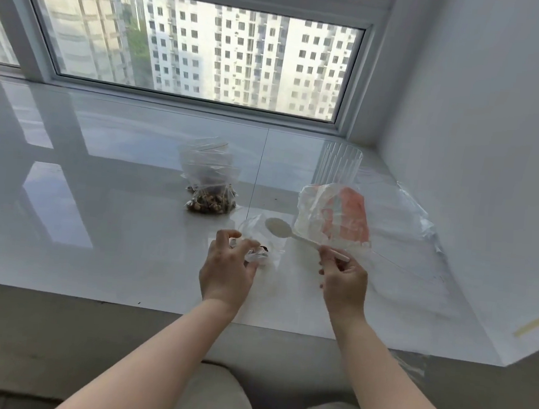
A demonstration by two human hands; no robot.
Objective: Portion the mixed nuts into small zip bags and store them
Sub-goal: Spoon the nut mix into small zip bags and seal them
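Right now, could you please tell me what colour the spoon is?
White, seen in the head view: the spoon held in the right hand.

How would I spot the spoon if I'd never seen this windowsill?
Start at the big window and drop to the glossy white sill. The spoon is in the right hand, beside the orange-and-white bag. It is the only solid, pale, round-bowled thing among crinkly plastic bags.

A ribbed clear glass (340, 165) stands on the glossy white tabletop (97, 222), beyond the right grip. Farther back, a window (190, 47) shows apartment towers. A white wall (483, 125) rises right.
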